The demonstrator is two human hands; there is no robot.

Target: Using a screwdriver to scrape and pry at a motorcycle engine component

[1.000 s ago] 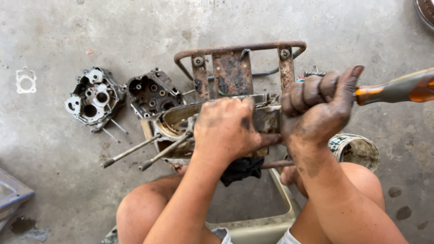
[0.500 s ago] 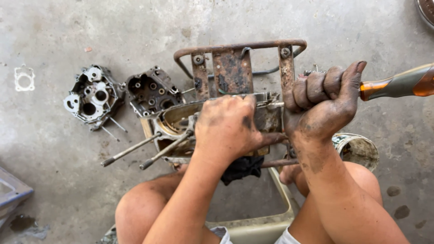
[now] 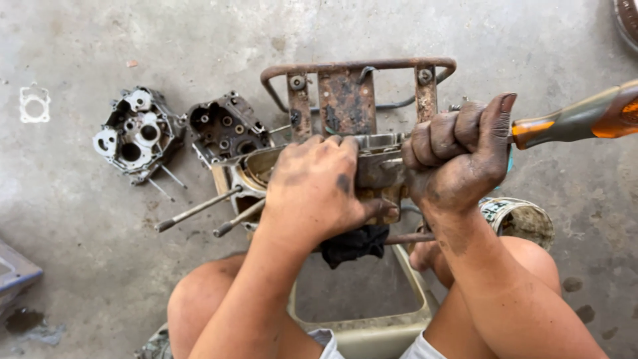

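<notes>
Head view: the right hand [image 3: 458, 156] is a tight fist around a tool with an orange and grey handle [image 3: 578, 119]. The handle sticks out to the right of the fist, and the tool's working end is hidden behind the fingers. The grip is clenched hard, thumb up.

The left hand [image 3: 316, 189] lies flat on top of a dirty metal engine case [image 3: 375, 169], fingers spread over it and pressing down. This grip is curled around the case, holding it in place. The two hands almost touch.

The engine case sits between the person's bare knees, above a pale plastic tub [image 3: 362, 312]. Two long metal studs [image 3: 199, 209] stick out from the case to the left. A black rag [image 3: 352, 242] hangs under the left hand.

Just behind the case stands a rusty metal rack [image 3: 352, 83]. Left of it, on the grey concrete floor [image 3: 100, 266], lie a dark engine cover [image 3: 226, 126] and a lighter cylinder head [image 3: 136, 133], side by side. A small white gasket [image 3: 33, 104] lies far left. A round tin [image 3: 522, 219] sits by the right knee.
</notes>
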